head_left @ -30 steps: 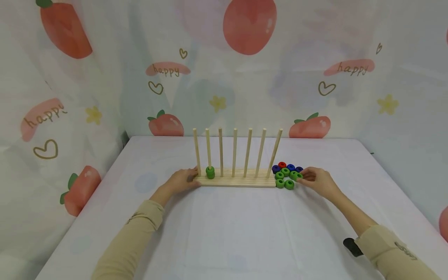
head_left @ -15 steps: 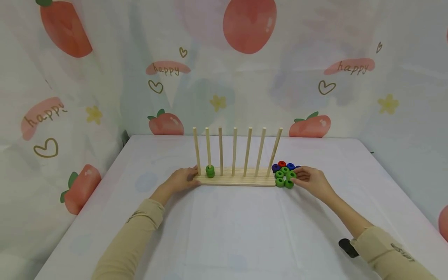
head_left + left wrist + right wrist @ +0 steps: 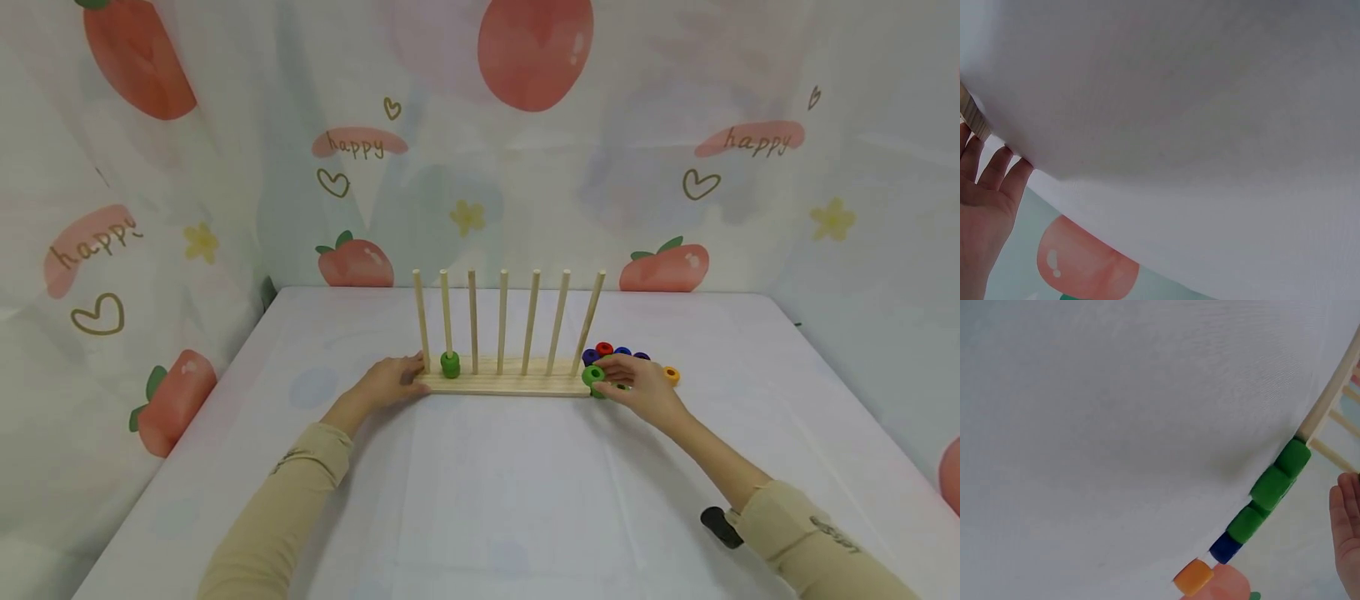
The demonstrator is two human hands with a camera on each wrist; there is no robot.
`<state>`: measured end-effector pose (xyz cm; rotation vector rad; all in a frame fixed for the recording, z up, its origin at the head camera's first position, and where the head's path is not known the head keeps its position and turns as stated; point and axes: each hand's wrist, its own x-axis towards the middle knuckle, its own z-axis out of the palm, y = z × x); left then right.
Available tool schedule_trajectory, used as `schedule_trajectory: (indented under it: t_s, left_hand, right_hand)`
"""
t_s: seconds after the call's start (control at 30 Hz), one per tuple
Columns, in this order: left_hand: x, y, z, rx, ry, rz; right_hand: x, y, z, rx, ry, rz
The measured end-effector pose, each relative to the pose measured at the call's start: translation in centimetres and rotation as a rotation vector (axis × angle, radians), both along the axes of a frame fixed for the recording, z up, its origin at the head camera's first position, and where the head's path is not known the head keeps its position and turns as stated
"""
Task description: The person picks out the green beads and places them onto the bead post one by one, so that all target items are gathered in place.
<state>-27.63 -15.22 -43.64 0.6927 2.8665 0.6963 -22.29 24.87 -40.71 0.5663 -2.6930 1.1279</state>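
Observation:
A wooden peg rack (image 3: pixel 510 384) with several upright rods stands on the table; two green beads (image 3: pixel 450 365) are stacked on its second rod from the left. My left hand (image 3: pixel 382 383) grips the rack's left end, thumb at the near side and fingers behind. In the left wrist view, my left hand (image 3: pixel 988 206) touches the end of the wood. My right hand (image 3: pixel 647 387) pinches a green bead (image 3: pixel 593 376) between thumb and fingers, just off the rack's right end. Other green beads (image 3: pixel 1272 487) lie beneath that hand, partly hidden by it in the head view.
Behind the right hand lie a red bead (image 3: pixel 604 349), a blue bead (image 3: pixel 622 353) and dark purple beads (image 3: pixel 591 357). An orange bead (image 3: pixel 671 376) sits to their right. A black object (image 3: pixel 722 527) shows by the right cuff. Printed cloth (image 3: pixel 480 167) hangs behind the white table (image 3: pixel 480 483).
My right hand has moved left over the green beads, carrying a green bead toward the rack's right end. The orange bead has come into view. My left hand has stayed put.

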Motion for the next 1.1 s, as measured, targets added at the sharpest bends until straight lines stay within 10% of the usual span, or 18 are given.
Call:
schedule_trajectory:
  t_s: [1.1]
  left_hand:
    - [-0.3,-0.1,-0.3,-0.002,-0.008,-0.009]
  right_hand:
    - [-0.3,-6.0,1.6,-0.094,0.099,0.127]
